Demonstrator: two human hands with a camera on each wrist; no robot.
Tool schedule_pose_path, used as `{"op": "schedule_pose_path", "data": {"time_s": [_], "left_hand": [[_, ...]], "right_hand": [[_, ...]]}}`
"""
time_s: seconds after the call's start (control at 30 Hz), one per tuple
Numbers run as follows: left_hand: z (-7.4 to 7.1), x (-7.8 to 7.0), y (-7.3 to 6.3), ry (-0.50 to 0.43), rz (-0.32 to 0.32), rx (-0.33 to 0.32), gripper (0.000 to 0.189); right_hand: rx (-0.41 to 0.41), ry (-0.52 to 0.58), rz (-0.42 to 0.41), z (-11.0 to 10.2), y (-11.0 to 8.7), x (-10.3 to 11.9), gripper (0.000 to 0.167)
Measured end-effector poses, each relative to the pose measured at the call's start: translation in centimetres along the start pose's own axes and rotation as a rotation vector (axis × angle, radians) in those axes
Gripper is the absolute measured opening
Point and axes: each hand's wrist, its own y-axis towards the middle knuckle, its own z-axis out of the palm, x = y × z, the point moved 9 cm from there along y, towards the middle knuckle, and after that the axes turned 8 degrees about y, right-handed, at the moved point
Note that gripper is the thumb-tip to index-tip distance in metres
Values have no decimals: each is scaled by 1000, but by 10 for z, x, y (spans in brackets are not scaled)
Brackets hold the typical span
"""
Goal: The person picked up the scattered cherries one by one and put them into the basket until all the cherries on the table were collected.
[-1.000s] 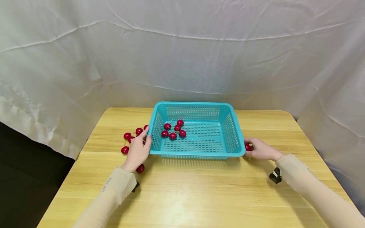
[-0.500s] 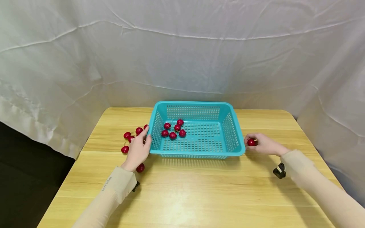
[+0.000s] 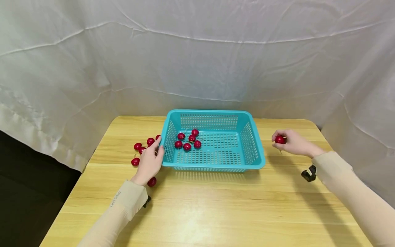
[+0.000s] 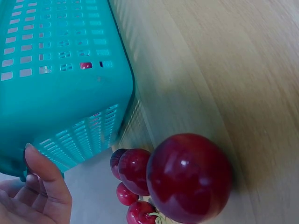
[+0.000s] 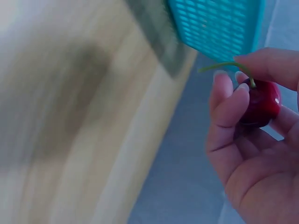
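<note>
A red cherry (image 5: 262, 105) with a green stem is held in the curled fingers and thumb of my right hand (image 3: 291, 141), raised off the table to the right of the turquoise basket (image 3: 213, 167). My left hand (image 3: 149, 165) rests its fingertips and thumb against the basket's left rim. In the left wrist view the thumb (image 4: 44, 165) touches the rim's edge, while the fingers behind it are partly hidden. Beside that hand, several loose cherries (image 3: 135, 162) lie on the table, some partly covered by it. Inside the basket, several cherries (image 3: 187, 147) sit toward the left.
The wooden table (image 3: 197, 206) ends at a back edge below a pale hanging cloth (image 3: 197, 68). One cherry (image 3: 152, 181) lies close to the left wrist. Dark fabric (image 3: 27, 199) hangs past the table's left side.
My right hand has lifted the cherry from beside the basket's front right corner, moving up, right and away from the basket. The left hand and the basket have stayed nearly still.
</note>
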Motion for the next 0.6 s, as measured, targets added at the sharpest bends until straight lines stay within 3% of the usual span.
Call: {"op": "schedule_pose_path", "data": {"time_s": [0.3, 0.47, 0.6], "left_hand": [[0, -1, 0, 1, -2, 5, 54], [0, -1, 0, 1, 0, 8, 54], [-1, -2, 0, -2, 1, 5, 54]], "right_hand": [[-77, -99, -6, -34, 9, 23, 11], [-76, -111, 12, -40, 16, 41, 14], [-65, -132, -30, -39, 25, 58, 13]]}}
